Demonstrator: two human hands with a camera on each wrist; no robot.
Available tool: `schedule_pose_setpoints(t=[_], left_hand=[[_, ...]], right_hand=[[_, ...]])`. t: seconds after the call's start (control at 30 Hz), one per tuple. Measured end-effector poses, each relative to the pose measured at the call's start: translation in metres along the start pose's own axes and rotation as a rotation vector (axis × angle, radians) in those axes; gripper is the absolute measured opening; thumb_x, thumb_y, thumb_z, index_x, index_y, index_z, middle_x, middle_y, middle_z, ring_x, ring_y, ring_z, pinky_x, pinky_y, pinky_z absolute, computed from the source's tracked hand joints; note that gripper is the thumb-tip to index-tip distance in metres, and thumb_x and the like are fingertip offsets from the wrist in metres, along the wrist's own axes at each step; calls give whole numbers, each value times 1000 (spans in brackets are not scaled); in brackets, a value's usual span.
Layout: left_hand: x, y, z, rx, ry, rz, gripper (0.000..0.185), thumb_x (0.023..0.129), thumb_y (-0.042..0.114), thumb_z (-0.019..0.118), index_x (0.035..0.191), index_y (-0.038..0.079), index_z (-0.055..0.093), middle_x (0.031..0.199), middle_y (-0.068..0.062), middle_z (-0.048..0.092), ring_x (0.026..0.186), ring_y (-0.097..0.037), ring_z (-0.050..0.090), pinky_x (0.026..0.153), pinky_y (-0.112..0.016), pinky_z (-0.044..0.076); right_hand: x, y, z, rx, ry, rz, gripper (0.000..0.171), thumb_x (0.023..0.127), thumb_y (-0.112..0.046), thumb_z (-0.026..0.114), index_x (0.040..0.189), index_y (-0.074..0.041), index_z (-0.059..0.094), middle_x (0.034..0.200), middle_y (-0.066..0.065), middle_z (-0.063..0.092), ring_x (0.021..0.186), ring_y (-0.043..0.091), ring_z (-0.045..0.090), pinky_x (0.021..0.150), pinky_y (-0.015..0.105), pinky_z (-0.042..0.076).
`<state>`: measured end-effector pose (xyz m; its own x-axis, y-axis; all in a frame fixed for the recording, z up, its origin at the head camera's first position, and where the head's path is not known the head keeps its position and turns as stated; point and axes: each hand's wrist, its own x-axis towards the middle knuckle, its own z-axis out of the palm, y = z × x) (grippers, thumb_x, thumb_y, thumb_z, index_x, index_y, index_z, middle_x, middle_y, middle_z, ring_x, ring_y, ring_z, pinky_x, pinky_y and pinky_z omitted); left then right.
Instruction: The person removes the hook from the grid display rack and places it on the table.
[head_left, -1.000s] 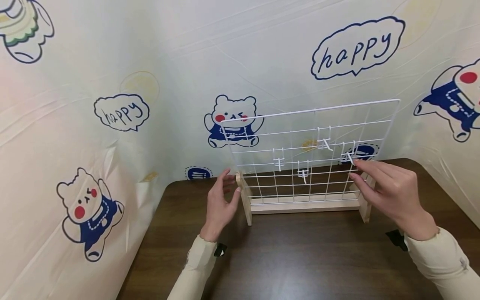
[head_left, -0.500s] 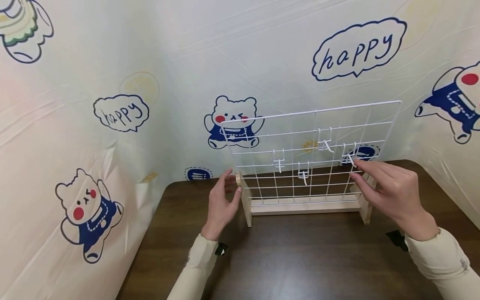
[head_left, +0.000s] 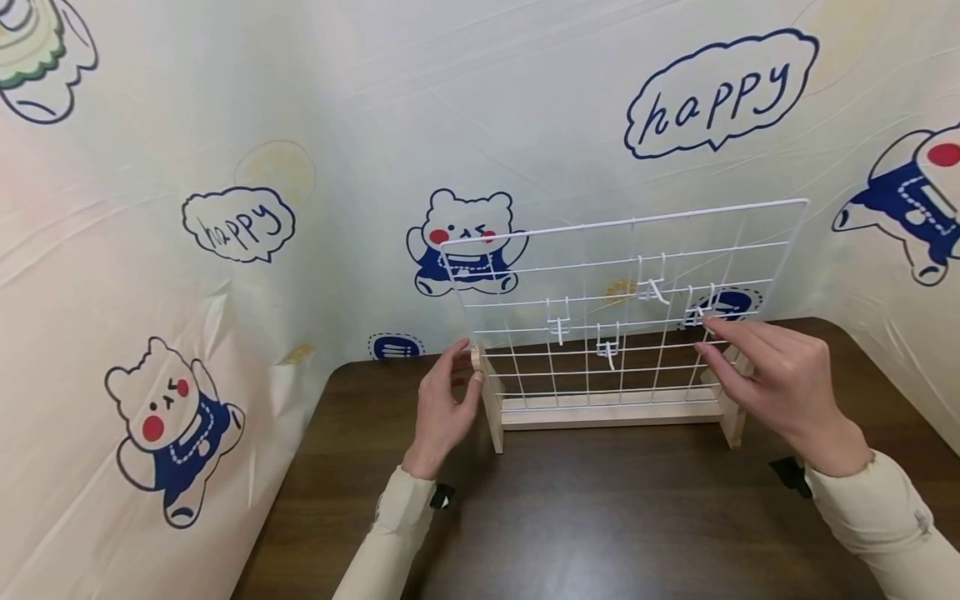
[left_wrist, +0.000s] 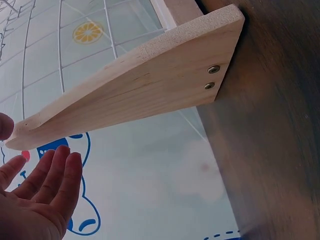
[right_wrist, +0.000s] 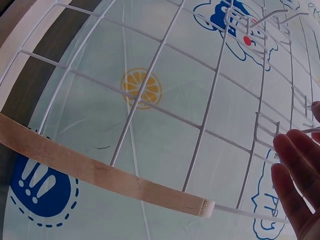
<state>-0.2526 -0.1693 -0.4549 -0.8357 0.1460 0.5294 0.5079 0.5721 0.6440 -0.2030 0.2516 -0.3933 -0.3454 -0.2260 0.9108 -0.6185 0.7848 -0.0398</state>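
Note:
A white wire grid rack (head_left: 547, 265) stands upright on wooden side legs. My left hand (head_left: 444, 408) is at its left end, with thumb and index finger on either side of the tip of the wooden leg (left_wrist: 125, 92). The other fingers (left_wrist: 60, 170) stay loosely extended. At the right, my right hand (head_left: 780, 383) has index finger and thumb at the prong of a white wire hook (head_left: 697, 314) hung on the grid; the fingers partly hide it. More hooks hang to its left: an upper one (head_left: 654, 289), a lower one (head_left: 607, 348) and a left one (head_left: 558, 327).
The rack's wooden crossbar (head_left: 611, 417) sits low between the legs on a dark wooden table (head_left: 600, 517). Behind and at both sides hangs a pale sheet (head_left: 360, 167) with printed bears and lettering. Dark bits lie by both wrists.
My right fingertips have shifted slightly left along the hook, covering more of its prong. The left hand keeps its place at the wooden leg. The view has shifted slightly.

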Motion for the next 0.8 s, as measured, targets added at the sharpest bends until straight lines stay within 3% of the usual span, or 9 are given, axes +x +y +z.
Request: schedule_pose_setpoints(t=[0.2, 0.53, 0.8], left_hand=[[1, 0, 2, -12, -4, 38, 46, 102, 15, 65, 146, 11, 55, 130, -13, 71, 108, -28, 75, 89, -45, 65], [2, 3, 2, -12, 3, 12, 47, 102, 13, 66, 147, 14, 55, 130, -13, 71, 108, -29, 75, 90, -46, 65], [3, 2, 3, -17, -10, 2, 46, 102, 12, 65, 146, 10, 55, 129, -14, 71, 109, -29, 75, 91, -43, 65]], right_hand=[[0, 1, 0, -7, -24, 6, 52, 106, -46, 55, 107, 0, 80, 88, 19, 80, 58, 29, 72, 51, 38, 50], [1, 3, 2, 2, -1, -2, 49, 107, -41, 55, 105, 1, 81, 85, 18, 80, 52, 23, 65, 51, 36, 49], [1, 2, 2, 16, -14, 18, 51, 109, -39, 52, 103, 3, 80, 87, 19, 80, 65, 30, 75, 57, 37, 52]])
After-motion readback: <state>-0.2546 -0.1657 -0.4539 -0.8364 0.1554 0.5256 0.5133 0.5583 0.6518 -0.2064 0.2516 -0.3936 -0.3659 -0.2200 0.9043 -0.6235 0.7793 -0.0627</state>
